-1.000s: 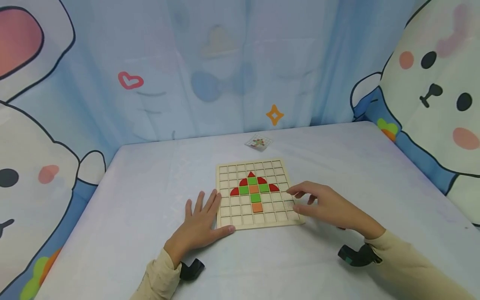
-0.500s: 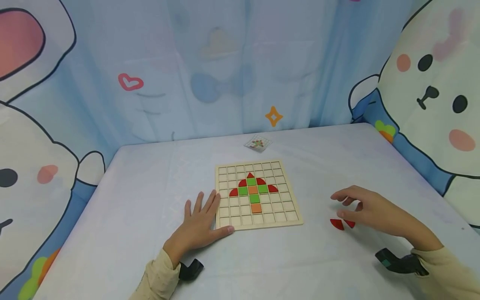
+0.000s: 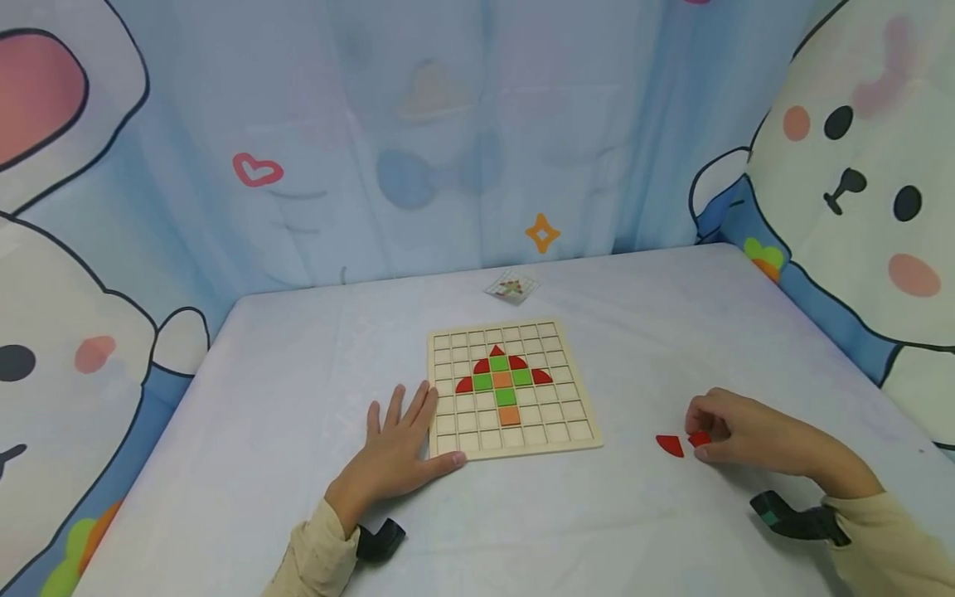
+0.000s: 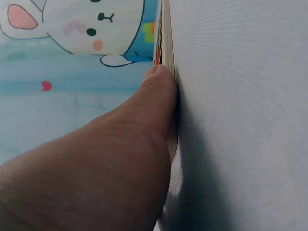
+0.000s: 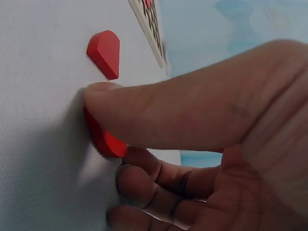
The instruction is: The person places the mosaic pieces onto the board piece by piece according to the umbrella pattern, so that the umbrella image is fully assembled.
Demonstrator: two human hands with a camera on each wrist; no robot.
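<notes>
My left hand (image 3: 395, 452) lies with fingers spread at the left edge of a wooden grid board (image 3: 552, 433), its thumb on the near edge. On the board, green, orange and red tiles form a tree-like or rocket-like figure, with a red triangle (image 3: 496, 351) at the top. To the right, my right hand (image 3: 772, 439) has thumb and fingers at a red quarter-circle tile (image 3: 700, 439) on the table, pinching it. In the right wrist view the thumb covers part of that tile (image 5: 109, 142). A second red quarter-circle tile (image 5: 106, 54) lies just beside it.
A small picture card (image 3: 511, 287) in clear wrapping lies behind the board. The table wears a white cloth (image 3: 336, 348), and a blue cartoon curtain (image 3: 448, 124) hangs at its back. Each wrist carries a black camera (image 3: 798, 518).
My right hand has moved right, away from the board, and lowered onto one of two red tiles, its fingers closing around it. The left hand stays at the board's edge.
</notes>
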